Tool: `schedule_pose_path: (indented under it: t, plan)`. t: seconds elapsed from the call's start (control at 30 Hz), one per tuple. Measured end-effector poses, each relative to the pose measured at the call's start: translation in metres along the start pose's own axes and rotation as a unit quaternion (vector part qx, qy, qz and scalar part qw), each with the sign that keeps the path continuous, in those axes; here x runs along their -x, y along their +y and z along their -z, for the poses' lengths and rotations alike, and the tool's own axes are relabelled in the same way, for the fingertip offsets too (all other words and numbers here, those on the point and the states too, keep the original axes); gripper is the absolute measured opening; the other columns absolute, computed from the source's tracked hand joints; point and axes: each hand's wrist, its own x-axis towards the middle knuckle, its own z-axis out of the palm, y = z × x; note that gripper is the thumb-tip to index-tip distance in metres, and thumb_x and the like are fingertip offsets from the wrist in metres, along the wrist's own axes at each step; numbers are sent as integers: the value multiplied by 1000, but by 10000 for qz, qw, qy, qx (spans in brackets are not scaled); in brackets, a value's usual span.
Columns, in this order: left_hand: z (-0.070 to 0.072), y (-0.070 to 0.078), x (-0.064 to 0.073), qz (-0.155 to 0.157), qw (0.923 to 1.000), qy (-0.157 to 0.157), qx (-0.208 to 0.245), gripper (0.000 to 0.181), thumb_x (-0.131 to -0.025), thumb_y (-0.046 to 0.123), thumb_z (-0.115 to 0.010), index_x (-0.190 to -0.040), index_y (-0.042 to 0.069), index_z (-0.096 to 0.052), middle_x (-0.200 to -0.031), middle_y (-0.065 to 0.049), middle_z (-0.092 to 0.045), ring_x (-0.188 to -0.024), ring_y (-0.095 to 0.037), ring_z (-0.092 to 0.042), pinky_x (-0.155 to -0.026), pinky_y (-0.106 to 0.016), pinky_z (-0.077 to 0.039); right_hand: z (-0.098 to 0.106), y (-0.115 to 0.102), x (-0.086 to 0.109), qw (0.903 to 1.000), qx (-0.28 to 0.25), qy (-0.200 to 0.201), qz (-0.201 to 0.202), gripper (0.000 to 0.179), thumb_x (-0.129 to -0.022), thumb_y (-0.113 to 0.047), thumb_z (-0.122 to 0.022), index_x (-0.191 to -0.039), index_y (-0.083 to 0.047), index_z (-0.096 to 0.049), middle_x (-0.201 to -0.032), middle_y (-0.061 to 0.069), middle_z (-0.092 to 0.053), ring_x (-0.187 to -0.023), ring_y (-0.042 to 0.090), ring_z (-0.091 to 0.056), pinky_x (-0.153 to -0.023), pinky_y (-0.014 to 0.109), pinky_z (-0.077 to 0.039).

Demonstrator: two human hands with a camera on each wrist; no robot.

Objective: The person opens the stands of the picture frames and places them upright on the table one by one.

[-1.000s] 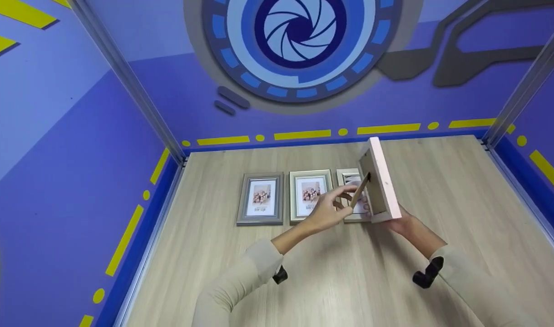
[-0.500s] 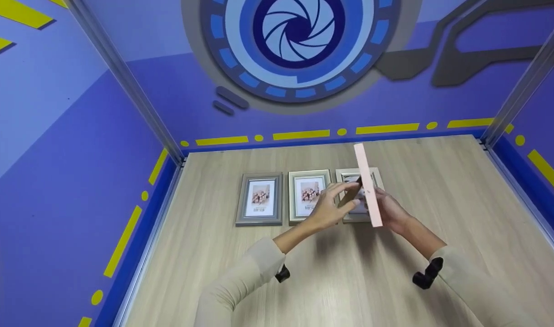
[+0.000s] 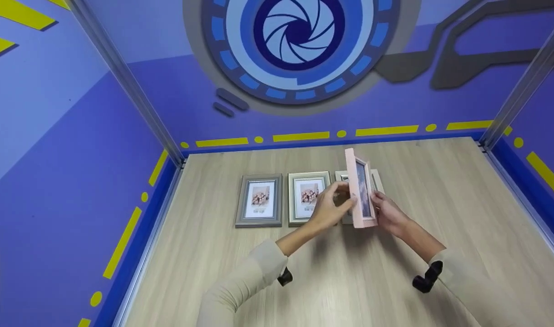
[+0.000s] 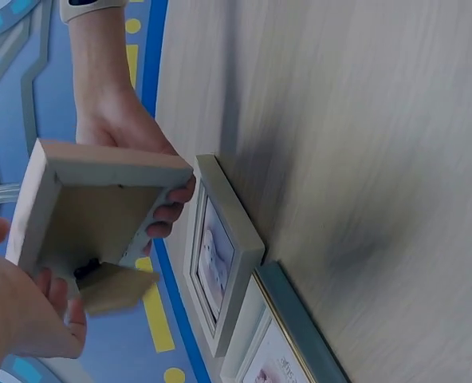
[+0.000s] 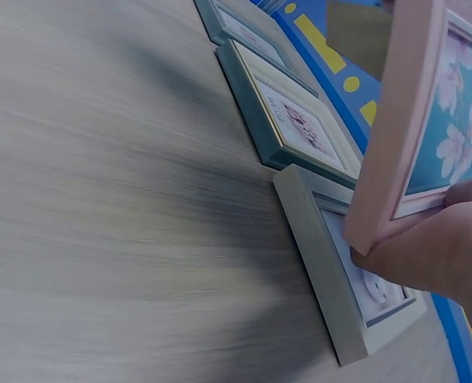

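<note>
A pink photo frame is held up tilted above the table, its flower picture facing right. My right hand grips its right side near the bottom, with the thumb on the front and fingers behind, as the left wrist view shows. The left hand holds the opposite edge, thumb on the side and fingers curled behind. From the brown back juts a fold-out stand, close to the left fingers. Behind the held frame lies a pale photo frame, partly hidden.
Left of the pale frame, a champagne-coloured photo frame and a grey photo frame lie in a row on the wooden table. A blue patterned wall rises behind the table, with more wall panels at both sides.
The pink frame has turned from showing its back, through edge-on, to showing its picture side, and shifted slightly left. The left hand has moved from the stand to the frame's edge.
</note>
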Motion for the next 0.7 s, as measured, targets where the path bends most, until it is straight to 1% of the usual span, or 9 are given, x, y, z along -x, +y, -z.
schedule_pose_path:
  t: [0.1,0.17,0.23,0.3,0.37,0.47,0.57,0.63,0.7]
  plan:
    - [-1,-1,-2,314,9991,269,114,35,-90,16,-72,-121,6,-63,-110,-11,-72,-101,-21,-68,-86,-24,-56,1,0,1,9998,-161,76,36,39,-112,-22,-33,-149,-12,-25,-108,-9,-60,-102,6,-59,-88,26,-53]
    - [-2,-3,-3,430,9981,425,153,35,-88,14,-73,-120,4,-63,-107,-11,-71,-95,-17,-66,-80,-20,-56,2,-1,2,9997,-181,132,41,40,-112,-21,-34,-150,-12,-24,-108,-10,-60,-103,6,-58,-88,26,-53]
    - [-2,-6,-4,503,9972,536,141,35,-86,11,-74,-118,2,-63,-105,-12,-70,-91,-13,-64,-79,-22,-57,4,-2,3,9998,-131,167,53,43,-111,-19,-34,-152,-11,-22,-108,-10,-61,-103,6,-58,-88,25,-53]
    - [-2,-9,-5,556,9965,612,140,34,-85,8,-74,-117,2,-63,-104,-12,-70,-88,-10,-62,-81,-28,-59,5,-3,4,9998,-33,198,63,47,-112,-18,-33,-155,-9,-17,-112,-10,-60,-105,6,-57,-89,24,-52]
    - [-2,-12,-5,624,9958,661,98,33,-84,7,-73,-115,2,-64,-103,-11,-70,-86,-8,-61,-82,-33,-59,7,-4,5,9997,99,194,64,53,-111,-16,-31,-159,-8,-9,-122,-7,-57,-113,7,-54,-91,23,-51]
    - [-2,-14,-5,737,9948,704,43,30,-84,5,-72,-113,3,-65,-101,-10,-70,-83,-6,-61,-83,-31,-59,10,-4,7,9994,261,209,83,59,-111,-15,-31,-161,-6,-2,-130,-4,-52,-116,7,-53,-92,22,-51]
    - [-1,-15,-5,839,9942,679,32,30,-85,3,-71,-114,2,-66,-100,-10,-71,-82,-6,-61,-79,-22,-55,14,-6,10,9989,392,209,143,58,-111,-14,-34,-161,-7,-5,-127,-5,-55,-113,6,-57,-91,23,-52]
    - [-1,-16,-5,852,9942,659,67,30,-85,1,-71,-115,1,-66,-100,-11,-71,-82,-6,-61,-78,-21,-55,18,-6,12,9983,497,227,203,56,-111,-15,-37,-158,-7,-9,-119,-8,-57,-107,4,-59,-91,25,-53]
    - [-2,-18,-5,844,9944,636,78,32,-85,-1,-70,-116,-1,-66,-101,-12,-72,-81,-5,-60,-77,-18,-53,20,-7,14,9974,641,232,238,55,-110,-16,-39,-157,-7,-11,-119,-8,-56,-108,6,-59,-90,26,-53]
